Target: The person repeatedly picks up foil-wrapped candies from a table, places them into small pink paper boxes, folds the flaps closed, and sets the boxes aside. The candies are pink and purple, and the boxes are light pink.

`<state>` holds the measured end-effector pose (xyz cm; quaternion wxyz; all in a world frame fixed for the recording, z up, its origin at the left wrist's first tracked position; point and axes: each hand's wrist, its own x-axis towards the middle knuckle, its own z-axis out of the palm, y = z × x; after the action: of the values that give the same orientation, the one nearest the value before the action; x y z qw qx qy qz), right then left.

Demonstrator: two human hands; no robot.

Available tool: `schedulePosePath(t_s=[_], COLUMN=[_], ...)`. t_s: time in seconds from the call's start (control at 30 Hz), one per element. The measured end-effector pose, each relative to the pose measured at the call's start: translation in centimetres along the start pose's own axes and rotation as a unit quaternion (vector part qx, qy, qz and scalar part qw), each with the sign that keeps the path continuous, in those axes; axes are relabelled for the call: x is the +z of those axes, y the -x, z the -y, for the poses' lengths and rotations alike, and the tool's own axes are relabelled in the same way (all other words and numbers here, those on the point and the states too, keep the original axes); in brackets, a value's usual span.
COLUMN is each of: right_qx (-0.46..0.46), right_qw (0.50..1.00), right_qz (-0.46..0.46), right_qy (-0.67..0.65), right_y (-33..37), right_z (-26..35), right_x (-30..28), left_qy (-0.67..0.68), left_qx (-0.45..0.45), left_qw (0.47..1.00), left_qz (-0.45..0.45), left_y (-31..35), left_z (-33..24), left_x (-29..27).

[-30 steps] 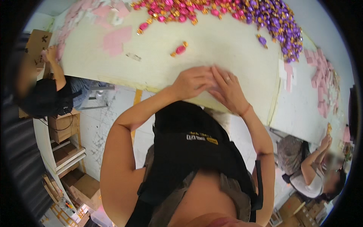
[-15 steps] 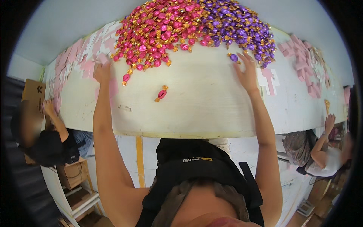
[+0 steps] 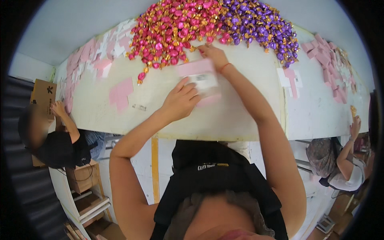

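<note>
My left hand [image 3: 182, 100] grips an open-looking pink and white carton [image 3: 206, 84], smeared by motion, above the middle of the table. Just beyond it, my right hand [image 3: 215, 57] reaches to the near edge of a heap of pink candies [image 3: 172, 28] in gold-ended wrappers. Its fingertips are closed on one pink wrapped candy, mostly hidden by the fingers. A heap of purple wrapped candies [image 3: 260, 24] adjoins the pink one on the right. One pink candy [image 3: 141, 76] lies at the heap's lower left edge.
Flat pink and white cartons [image 3: 86, 56] spread over the table's far left. A flat pink piece [image 3: 121, 94] lies nearer. Pink boxes [image 3: 326, 58] are piled at right, near a pink and white carton blank [image 3: 292, 80]. Co-workers sit on the left [image 3: 60, 148] and right [image 3: 346, 168].
My left hand has brought a carton from the left to the middle. My right hand has moved left from the purple heap to the pink one. The loose pink and purple candies no longer show.
</note>
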<state>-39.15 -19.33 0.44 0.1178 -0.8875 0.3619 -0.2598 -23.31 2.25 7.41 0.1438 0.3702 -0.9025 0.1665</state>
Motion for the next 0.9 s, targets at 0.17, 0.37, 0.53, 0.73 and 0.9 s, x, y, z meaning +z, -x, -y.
schedulePosePath(t_s=[0.17, 0.37, 0.53, 0.73, 0.9], right_qx=[0.190, 0.090, 0.011, 0.082, 0.052], right_qw=[0.964, 0.854, 0.969, 0.974, 0.971], right_qz=[-0.083, -0.417, -0.093, -0.087, -0.125], right_qy=[-0.166, -0.298, -0.227, -0.192, -0.200], right_y=[9.3, 24.7, 25.7, 23.6, 25.3], right_z=[-0.9, 11.7, 17.3, 14.6, 13.8], right_x=[-7.2, -15.3, -8.9, -5.6, -7.7], left_qy=[-0.014, 0.308, 0.482, 0.405, 0.312], left_qx=[0.007, -0.246, -0.312, -0.370, -0.385], left_qw=[0.999, 0.896, 0.804, 0.794, 0.802], left_qz=[-0.049, -0.203, -0.154, -0.262, -0.335], left_y=[0.0, 2.0, -1.7, -3.4, -3.3], left_z=[-2.5, -5.4, -6.8, -6.5, -3.7], left_x=[-0.3, 0.7, 4.5, 5.7, 3.1])
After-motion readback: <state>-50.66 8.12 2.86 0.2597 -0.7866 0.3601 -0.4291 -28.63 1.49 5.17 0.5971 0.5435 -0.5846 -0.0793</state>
